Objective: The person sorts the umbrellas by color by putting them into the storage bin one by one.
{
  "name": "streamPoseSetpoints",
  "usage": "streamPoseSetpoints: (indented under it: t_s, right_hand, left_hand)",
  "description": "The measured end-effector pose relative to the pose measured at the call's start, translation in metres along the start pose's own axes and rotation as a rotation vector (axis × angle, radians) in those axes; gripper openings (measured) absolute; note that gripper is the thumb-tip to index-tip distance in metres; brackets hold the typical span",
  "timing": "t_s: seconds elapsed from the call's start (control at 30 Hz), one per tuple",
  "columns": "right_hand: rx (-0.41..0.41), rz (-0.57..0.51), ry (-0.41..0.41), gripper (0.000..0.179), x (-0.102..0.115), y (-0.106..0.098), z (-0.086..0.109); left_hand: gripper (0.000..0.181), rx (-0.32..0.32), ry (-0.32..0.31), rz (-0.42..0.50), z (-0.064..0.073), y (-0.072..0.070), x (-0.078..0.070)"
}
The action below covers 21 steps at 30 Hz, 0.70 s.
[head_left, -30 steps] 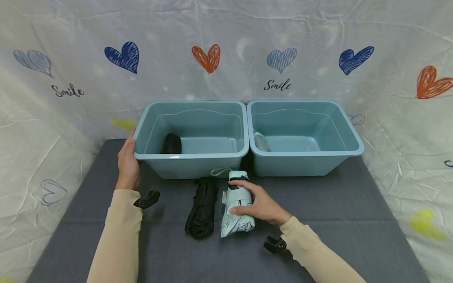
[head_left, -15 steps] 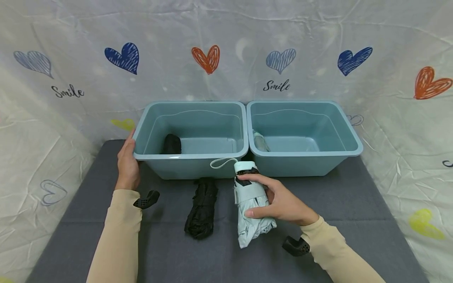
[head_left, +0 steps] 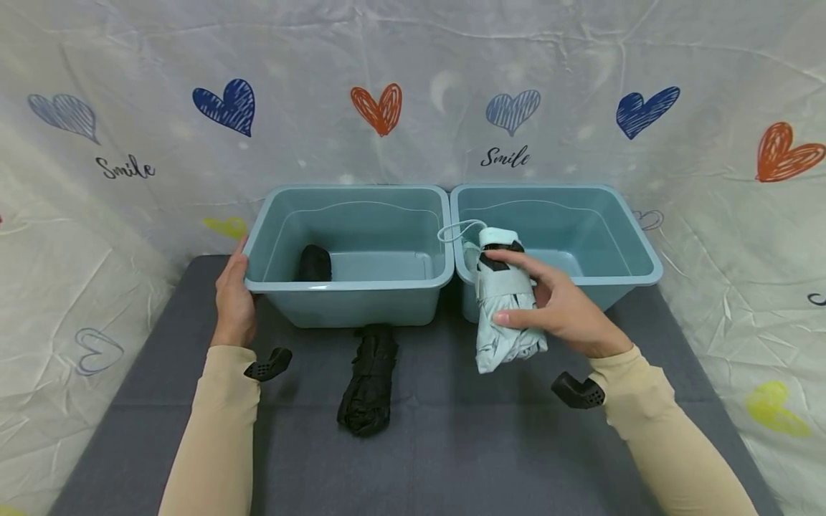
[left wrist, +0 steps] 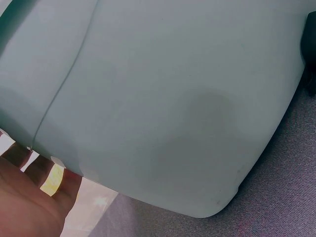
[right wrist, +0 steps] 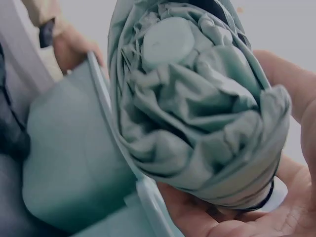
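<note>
One black bundle in left bin

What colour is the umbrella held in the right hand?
The umbrella is pale mint green with some black; the head view shows it best.

Left lettering: "Smile", script on the white backdrop, beyond and left of the left hand.
Right lettering: "Smile", same backdrop, beyond the right hand, slightly to its left.
Edge mark: unreadable, right of that hand.
</note>
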State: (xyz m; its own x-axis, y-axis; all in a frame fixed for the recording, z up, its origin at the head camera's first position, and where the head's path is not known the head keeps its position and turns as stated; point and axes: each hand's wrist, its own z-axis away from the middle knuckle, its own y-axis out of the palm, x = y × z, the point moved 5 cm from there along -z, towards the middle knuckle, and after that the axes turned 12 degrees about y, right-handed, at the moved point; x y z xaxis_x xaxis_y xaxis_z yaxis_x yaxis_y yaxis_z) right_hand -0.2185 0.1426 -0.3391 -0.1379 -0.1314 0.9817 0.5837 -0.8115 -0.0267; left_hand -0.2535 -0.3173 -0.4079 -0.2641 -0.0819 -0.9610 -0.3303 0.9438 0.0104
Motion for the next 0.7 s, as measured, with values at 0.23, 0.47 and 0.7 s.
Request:
streamPoseSetpoints:
  t_s: [0.23, 0.47, 0.7]
  right_hand:
    - [-0.100, -0.053, 0.012, 0.078, 0.005, -0.042, -0.024]
    - [-0.164, -0.027, 0.124, 0.077, 0.001, -0.077, -0.058]
    - [-0.163, -0.001, 0.199, 0.075, -0.007, -0.093, -0.086]
  left_hand:
    - [0.049, -0.002, -0.006, -0.007, 0.000, 0.000, 0.001]
    - [0.049, -0.001, -0.006, 0.001, 0.000, 0.000, 0.001]
    - [0.049, 0.003, -0.005, -0.004, 0.001, 0.000, 0.001]
